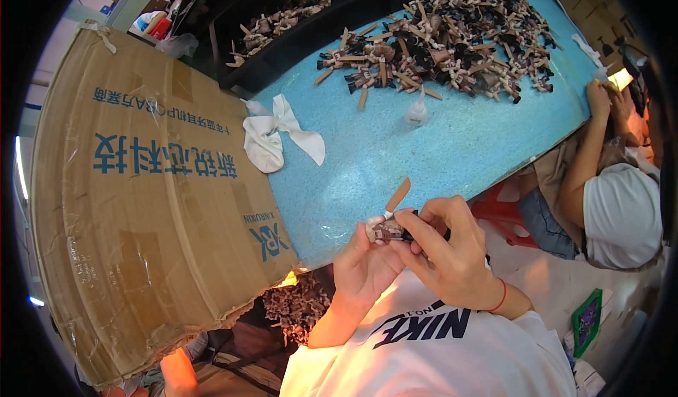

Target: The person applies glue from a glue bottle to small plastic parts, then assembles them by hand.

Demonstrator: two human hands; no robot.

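Observation:
Over the near edge of the table I hold a small figurine (385, 232) in both hands. It lies on its side, pale and brown with black parts, and a flat tan blade-shaped piece (398, 194) sticks up from it. My left hand (369, 268) grips the pale end between thumb and fingers. My right hand (452, 252), a red cord round its wrist, has its fingers closed on the dark end; they cover part of the figurine. A small translucent bottle with a pointed nozzle (417, 115) stands beyond my hands.
A large heap of similar figurines (452, 40) covers the table's (346, 178) far side. More lie in a black tray (282, 24) behind. A crumpled white cloth (264, 146) touches a big cardboard sheet (141, 206) on the left. A co-worker (621, 213) sits at right by a red stool (503, 213).

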